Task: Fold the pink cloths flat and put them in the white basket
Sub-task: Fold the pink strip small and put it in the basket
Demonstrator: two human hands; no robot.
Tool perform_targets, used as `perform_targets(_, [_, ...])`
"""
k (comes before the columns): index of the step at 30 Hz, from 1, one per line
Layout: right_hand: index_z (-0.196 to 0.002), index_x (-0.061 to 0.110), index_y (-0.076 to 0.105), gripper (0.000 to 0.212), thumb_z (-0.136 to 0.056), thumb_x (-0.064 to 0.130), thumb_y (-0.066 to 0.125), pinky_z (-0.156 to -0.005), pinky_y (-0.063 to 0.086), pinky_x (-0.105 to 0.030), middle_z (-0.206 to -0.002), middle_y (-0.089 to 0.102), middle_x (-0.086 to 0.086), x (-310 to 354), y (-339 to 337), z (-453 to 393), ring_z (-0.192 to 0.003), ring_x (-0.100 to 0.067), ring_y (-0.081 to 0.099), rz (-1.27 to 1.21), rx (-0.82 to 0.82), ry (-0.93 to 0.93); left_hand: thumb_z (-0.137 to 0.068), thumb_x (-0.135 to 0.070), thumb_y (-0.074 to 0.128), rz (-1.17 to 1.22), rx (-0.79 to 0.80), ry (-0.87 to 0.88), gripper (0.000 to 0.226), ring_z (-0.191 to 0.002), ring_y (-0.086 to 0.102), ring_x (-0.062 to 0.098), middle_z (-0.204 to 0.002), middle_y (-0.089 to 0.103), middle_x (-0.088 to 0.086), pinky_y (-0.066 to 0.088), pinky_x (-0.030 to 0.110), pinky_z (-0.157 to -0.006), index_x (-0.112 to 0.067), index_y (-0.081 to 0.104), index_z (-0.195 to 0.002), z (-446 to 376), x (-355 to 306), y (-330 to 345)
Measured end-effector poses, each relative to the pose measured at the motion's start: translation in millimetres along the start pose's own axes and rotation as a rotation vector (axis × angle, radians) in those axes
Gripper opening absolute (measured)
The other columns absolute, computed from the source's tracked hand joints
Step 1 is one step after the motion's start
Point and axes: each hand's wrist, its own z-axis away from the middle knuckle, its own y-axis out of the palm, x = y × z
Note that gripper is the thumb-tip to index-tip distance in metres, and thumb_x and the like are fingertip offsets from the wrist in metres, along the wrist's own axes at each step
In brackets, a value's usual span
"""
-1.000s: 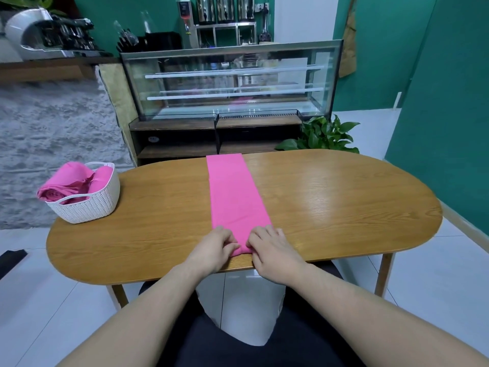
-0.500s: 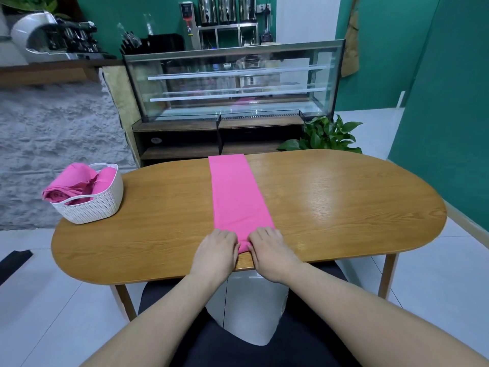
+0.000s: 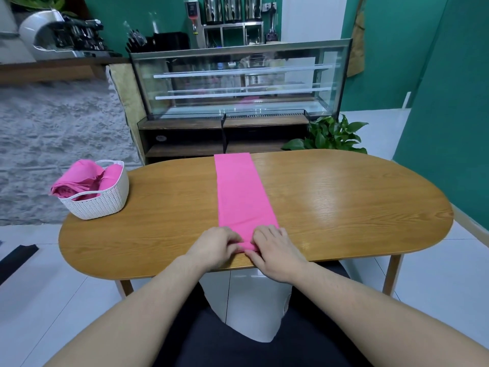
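Observation:
A long pink cloth (image 3: 242, 192), folded into a narrow strip, lies flat across the middle of the wooden table (image 3: 344, 202) from the far edge to the near edge. My left hand (image 3: 215, 246) and my right hand (image 3: 275, 247) sit side by side on its near end, fingers curled and pinching the cloth's near corners at the table's front edge. The white basket (image 3: 102, 200) stands on the table's far left end with other pink cloths (image 3: 80, 178) bundled loosely inside it.
A glass display case (image 3: 238, 83) on dark shelves stands behind the table. A green plant (image 3: 330, 136) grows at the table's far right edge. Green walls rise at the right, and white floor tiles lie around the table.
Both hands stay on the cloth's near end, their fingers curling tighter on it. The view has shifted slightly; the cloth and basket have not moved.

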Motion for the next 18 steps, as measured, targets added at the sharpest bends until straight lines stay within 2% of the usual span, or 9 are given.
perform_targets(3, [-0.091,0.019,0.056,0.032,-0.091,0.048,0.043,-0.084,0.033,-0.039,-0.105,0.057,0.001,4.9,5.2,6.9,-0.096,-0.023,0.051,0.102,-0.09,0.022,-0.093,-0.045,0.064,0.101,0.118,-0.108,0.025,-0.091,0.064,0.017,-0.096,0.074,-0.004,0.048,0.028,-0.078,-0.026,0.076,-0.104,-5.5,0.9,-7.3])
perform_targets(5, [-0.091,0.019,0.058,0.03,-0.091,0.045,0.042,-0.083,0.031,-0.038,-0.101,0.058,0.001,7.1,5.7,4.2,-0.093,-0.023,0.053,0.102,-0.108,0.044,-0.093,-0.042,0.065,0.156,0.163,-0.163,0.023,-0.09,0.065,0.019,-0.093,0.075,-0.002,0.049,0.029,-0.08,-0.024,0.077,-0.101,-9.9,4.6,-8.3])
perform_targets(8, [-0.092,0.017,0.057,0.03,-0.096,0.038,0.037,-0.083,0.04,-0.04,-0.094,0.059,0.0,4.8,7.5,-2.1,-0.086,-0.025,0.054,0.038,-0.073,0.069,-0.093,-0.036,0.065,0.253,0.167,-0.199,0.022,-0.074,0.058,0.015,-0.083,0.072,0.0,0.051,0.035,-0.083,-0.018,0.076,-0.095,-11.5,10.9,-6.1])
perform_targets(10, [-0.094,0.015,0.056,0.033,-0.097,0.036,0.03,-0.083,0.045,-0.044,-0.094,0.059,-0.004,3.6,5.8,-5.5,-0.086,-0.027,0.053,0.009,0.0,0.082,-0.092,-0.034,0.068,0.337,0.117,-0.198,0.02,-0.068,0.05,0.009,-0.073,0.065,-0.002,0.048,0.033,-0.077,-0.016,0.076,-0.088,-8.8,10.2,-3.8])
perform_targets(13, [-0.104,0.014,0.052,0.045,-0.097,0.039,0.016,-0.088,0.036,-0.044,-0.104,0.058,-0.007,4.9,-1.3,-11.4,-0.097,-0.03,0.051,0.015,0.105,0.075,-0.086,-0.031,0.076,0.393,-0.099,-0.17,0.011,-0.076,0.055,0.008,-0.083,0.063,-0.004,0.045,0.031,-0.078,-0.02,0.075,-0.085,-0.9,5.4,5.8])
perform_targets(15, [-0.11,0.015,0.051,0.035,-0.102,0.035,0.024,-0.09,0.032,-0.042,-0.11,0.058,-0.006,5.2,-5.2,-14.7,-0.102,-0.029,0.05,0.0,0.124,0.074,-0.086,-0.029,0.075,0.294,-0.234,-0.094,0.01,-0.083,0.055,0.01,-0.088,0.056,-0.009,0.043,0.028,-0.079,-0.019,0.075,-0.09,6.5,2.7,13.1])
perform_targets(18, [-0.112,0.016,0.049,0.022,-0.103,0.029,0.034,-0.088,0.031,-0.041,-0.11,0.061,-0.005,7.1,-9.8,-17.5,-0.101,-0.028,0.052,-0.057,0.102,0.08,-0.08,-0.032,0.079,-0.005,-0.284,0.055,0.021,-0.09,0.057,0.019,-0.094,0.06,-0.003,0.047,0.034,-0.079,-0.017,0.076,-0.095,13.5,5.8,24.2])
